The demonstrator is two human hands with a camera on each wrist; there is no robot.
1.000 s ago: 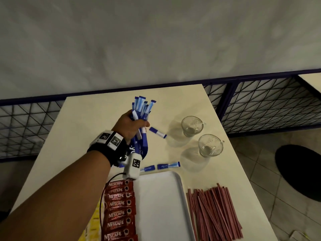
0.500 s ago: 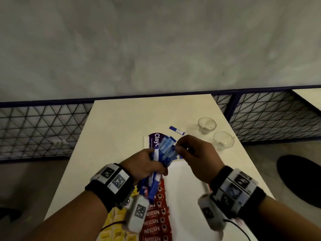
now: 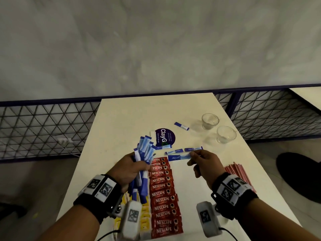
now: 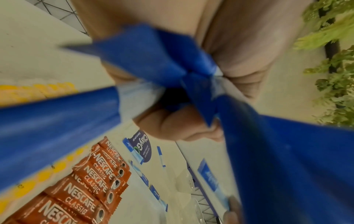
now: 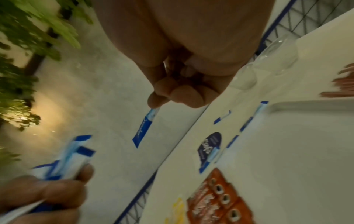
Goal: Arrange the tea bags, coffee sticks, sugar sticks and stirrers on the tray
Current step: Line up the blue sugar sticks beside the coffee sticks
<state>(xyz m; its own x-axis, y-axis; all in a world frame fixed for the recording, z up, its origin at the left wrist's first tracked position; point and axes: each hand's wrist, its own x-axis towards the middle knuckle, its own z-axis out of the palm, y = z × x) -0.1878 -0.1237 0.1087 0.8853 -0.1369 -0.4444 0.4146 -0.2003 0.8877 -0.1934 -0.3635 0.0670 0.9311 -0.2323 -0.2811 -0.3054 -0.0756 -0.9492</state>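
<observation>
While half a second ago both hands met at the bundle, the right hand [image 3: 202, 165] has now drawn off to the right with a single sugar stick [image 3: 178, 157] pinched by its end between thumb and fingertips, a narrow grip, the stick lying level above the white tray [image 3: 189, 192]. Left hand [image 3: 129, 168] keeps its full fist round the bundle of sugar sticks [image 3: 143, 164], blue ends fanned upward and downward, held over the tray's left edge. A second ago that left hand was alone, far out over the worktop [image 3: 121, 122]. Below the bundle, the row of red coffee sticks [image 3: 164, 197] runs down the tray's left side, yellow tea bags [image 3: 145, 221] just beside them further left. Three loose sugar sticks lie along the tray's far edge, one more [image 3: 181, 126] near the two glass cups [image 3: 218, 126]. Red stirrers [image 3: 237, 173] sit right of the tray, near the worktop's right edge. Bare tray surface lies open under the right hand.
</observation>
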